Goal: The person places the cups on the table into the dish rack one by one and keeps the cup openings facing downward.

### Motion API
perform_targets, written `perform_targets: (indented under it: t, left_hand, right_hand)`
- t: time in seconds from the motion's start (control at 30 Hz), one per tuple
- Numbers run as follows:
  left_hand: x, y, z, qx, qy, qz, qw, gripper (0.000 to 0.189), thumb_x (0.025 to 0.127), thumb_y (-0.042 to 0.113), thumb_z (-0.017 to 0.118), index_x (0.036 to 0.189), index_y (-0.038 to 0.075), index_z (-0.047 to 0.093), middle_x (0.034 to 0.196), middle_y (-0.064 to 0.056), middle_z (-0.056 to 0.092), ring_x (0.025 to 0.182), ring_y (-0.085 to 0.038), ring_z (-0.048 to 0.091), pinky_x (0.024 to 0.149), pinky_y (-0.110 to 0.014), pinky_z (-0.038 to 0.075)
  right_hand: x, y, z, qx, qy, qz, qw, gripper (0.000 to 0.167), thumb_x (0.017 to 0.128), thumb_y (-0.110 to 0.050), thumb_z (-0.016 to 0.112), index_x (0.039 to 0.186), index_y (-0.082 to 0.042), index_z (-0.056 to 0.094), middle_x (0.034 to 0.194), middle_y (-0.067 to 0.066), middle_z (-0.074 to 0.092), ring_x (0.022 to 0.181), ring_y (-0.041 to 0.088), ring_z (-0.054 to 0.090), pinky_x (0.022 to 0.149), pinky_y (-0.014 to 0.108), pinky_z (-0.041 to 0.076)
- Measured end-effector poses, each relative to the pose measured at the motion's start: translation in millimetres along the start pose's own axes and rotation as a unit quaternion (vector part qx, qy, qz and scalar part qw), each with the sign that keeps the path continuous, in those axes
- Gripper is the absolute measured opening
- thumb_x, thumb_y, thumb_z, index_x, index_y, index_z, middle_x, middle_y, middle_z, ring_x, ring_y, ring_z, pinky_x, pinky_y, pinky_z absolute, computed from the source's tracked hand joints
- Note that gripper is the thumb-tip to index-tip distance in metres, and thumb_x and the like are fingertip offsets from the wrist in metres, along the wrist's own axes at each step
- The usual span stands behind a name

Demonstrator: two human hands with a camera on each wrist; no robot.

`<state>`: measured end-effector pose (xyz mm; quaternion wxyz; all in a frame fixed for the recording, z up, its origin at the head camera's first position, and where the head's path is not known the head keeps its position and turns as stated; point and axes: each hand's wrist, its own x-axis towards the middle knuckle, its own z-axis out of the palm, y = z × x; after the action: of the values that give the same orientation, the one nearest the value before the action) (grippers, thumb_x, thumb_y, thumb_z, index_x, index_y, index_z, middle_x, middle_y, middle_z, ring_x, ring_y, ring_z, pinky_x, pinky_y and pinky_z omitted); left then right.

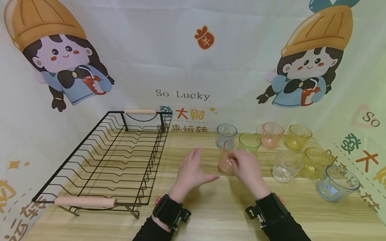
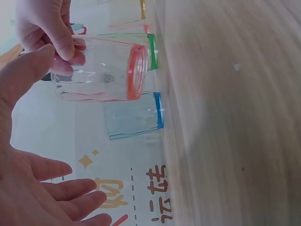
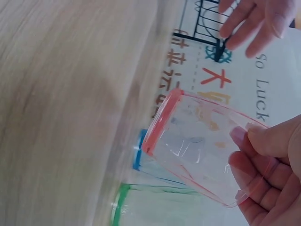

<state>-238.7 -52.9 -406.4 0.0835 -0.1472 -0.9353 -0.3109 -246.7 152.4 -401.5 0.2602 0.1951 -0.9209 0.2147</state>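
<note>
A clear glass with a pinkish-red tint [image 1: 224, 164] is pinched near its rim by my right hand [image 1: 248, 170]. In the right wrist view the glass [image 3: 197, 146] tilts, its thick red base [image 3: 162, 123] toward the tabletop and the thumb and fingers at the opposite end. My left hand [image 1: 190, 170] is held to the left of the glass, fingers extended and thumb spread, with nothing in it. Behind the held glass stand a blue-rimmed glass [image 1: 227, 133] and a green-rimmed glass [image 1: 249, 143].
A black wire rack [image 1: 112, 161] with wooden handles [image 1: 85, 202] stands on the left of the wooden table [image 1: 217, 217]. To the right are another pink glass [image 1: 272, 135], two yellow glasses [image 1: 298, 138], a clear glass [image 1: 286, 166] and another blue-rimmed glass [image 1: 337, 185]. A printed cloth [image 1: 169, 63] hangs behind.
</note>
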Motion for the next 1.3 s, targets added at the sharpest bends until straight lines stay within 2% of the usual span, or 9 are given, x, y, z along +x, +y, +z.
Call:
perform_targets:
  t: [0.23,0.5,0.77,1.03,1.17,1.3]
  left_hand:
    - [0.8,2.3,-2.8,-0.020,-0.005,-0.003,0.9998,0.120,0.066,0.055,0.087,0.153,-0.003,0.029,0.156,-0.022,0.032,0.141,-0.039,0.032,0.115,-0.055,0.027]
    - [2.6,6.4,-6.9,-0.123,-0.018,-0.018,0.9921,0.118,0.067,0.049,0.088,0.155,0.000,0.026,0.156,-0.023,0.030,0.140,-0.041,0.033,0.111,-0.058,0.032]
    - [4.6,11.4,-10.1,-0.173,-0.004,-0.040,0.9841,0.115,0.069,0.046,0.089,0.155,0.004,0.027,0.157,-0.021,0.029,0.141,-0.041,0.031,0.110,-0.062,0.031]
    - [4.1,15.2,-13.6,-0.240,0.015,-0.040,0.9699,0.110,0.071,0.042,0.088,0.155,0.003,0.028,0.156,-0.020,0.031,0.140,-0.040,0.032,0.111,-0.061,0.030]
    - [5.8,15.8,-13.5,-0.285,0.024,-0.033,0.9577,0.106,0.073,0.037,0.087,0.154,0.003,0.029,0.156,-0.019,0.032,0.140,-0.038,0.034,0.111,-0.058,0.031]
    - [8.8,16.0,-12.6,-0.331,0.032,-0.021,0.9429,0.101,0.077,0.032,0.085,0.155,0.003,0.028,0.157,-0.018,0.031,0.141,-0.035,0.033,0.114,-0.052,0.031]
  right_hand:
    - [-4.5,-4,-12,0.041,0.020,0.021,0.9987,0.013,0.085,0.000,0.074,0.098,-0.001,0.072,0.089,0.010,0.072,0.084,0.030,0.064,0.074,0.046,0.053]
    - [-6.9,-8,-24,0.072,0.052,0.026,0.9957,0.013,0.087,0.001,0.072,0.100,0.000,0.071,0.091,0.011,0.071,0.088,0.031,0.063,0.077,0.047,0.052]
    - [-6.0,-14,-33,0.106,0.103,0.007,0.9890,0.012,0.086,0.002,0.073,0.097,-0.001,0.070,0.091,0.011,0.071,0.088,0.030,0.063,0.081,0.047,0.051]
    - [-6.4,-18,-34,0.133,0.150,-0.010,0.9797,0.013,0.084,0.004,0.074,0.095,-0.001,0.070,0.087,0.011,0.070,0.084,0.030,0.062,0.077,0.046,0.050]
    - [-6.1,-19,-35,0.151,0.160,-0.005,0.9755,0.013,0.084,0.005,0.073,0.096,-0.001,0.070,0.088,0.011,0.070,0.086,0.029,0.062,0.078,0.043,0.049]
    - [-6.7,-22,-35,0.174,0.171,0.001,0.9698,0.015,0.085,0.005,0.073,0.099,-0.001,0.071,0.090,0.010,0.071,0.087,0.026,0.062,0.079,0.036,0.048]
